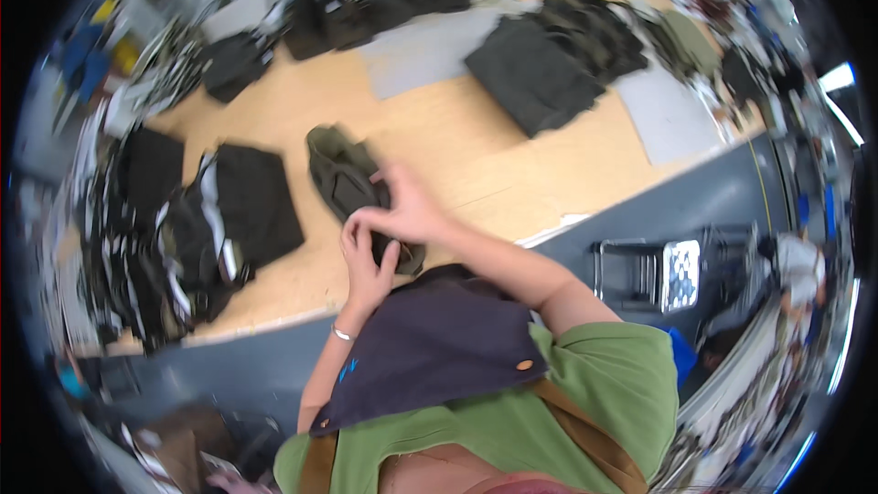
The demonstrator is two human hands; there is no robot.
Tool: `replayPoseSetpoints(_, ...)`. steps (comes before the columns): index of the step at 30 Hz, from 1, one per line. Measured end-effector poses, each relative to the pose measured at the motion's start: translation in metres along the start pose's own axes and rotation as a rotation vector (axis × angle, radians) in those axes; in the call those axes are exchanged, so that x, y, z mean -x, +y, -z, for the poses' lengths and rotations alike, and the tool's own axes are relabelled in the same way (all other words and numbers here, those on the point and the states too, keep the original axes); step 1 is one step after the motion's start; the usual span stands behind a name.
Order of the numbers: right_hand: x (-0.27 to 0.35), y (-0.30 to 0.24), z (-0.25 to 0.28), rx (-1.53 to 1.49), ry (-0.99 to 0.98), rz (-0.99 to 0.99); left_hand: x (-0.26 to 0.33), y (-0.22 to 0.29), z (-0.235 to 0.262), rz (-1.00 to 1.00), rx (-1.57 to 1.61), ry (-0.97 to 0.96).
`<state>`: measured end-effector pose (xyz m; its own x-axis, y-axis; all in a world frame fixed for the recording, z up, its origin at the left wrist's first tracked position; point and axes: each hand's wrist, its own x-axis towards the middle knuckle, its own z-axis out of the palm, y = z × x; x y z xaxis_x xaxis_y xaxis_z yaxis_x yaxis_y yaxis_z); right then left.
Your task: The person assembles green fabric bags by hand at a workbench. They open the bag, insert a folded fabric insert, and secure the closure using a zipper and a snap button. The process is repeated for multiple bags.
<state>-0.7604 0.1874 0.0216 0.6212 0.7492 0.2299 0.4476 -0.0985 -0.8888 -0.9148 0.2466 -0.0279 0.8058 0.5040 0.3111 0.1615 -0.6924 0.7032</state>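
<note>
A dark olive fabric piece with a black panel lies on the wooden table in front of me. My right hand rests on its near end, fingers closed over the cloth. My left hand grips the same near end from below, thumb and fingers pinching the edge. The far end of the piece lies flat on the table.
Stacks of black fabric items sit at the left. More dark piles lie at the back right, beside grey sheets. A metal cart stands on the grey floor at the right. A person is at the far right.
</note>
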Motion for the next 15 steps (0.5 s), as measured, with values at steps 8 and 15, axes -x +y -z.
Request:
replayPoseSetpoints(8,-0.046,0.006,0.047,-0.065,0.355,0.12,-0.027,0.046,-0.002,0.046,0.116,-0.155)
replayPoseSetpoints(15,-0.086,0.058,0.172,0.616,0.44,-0.432,-0.057,0.027,-0.061,0.128,0.249,-0.604)
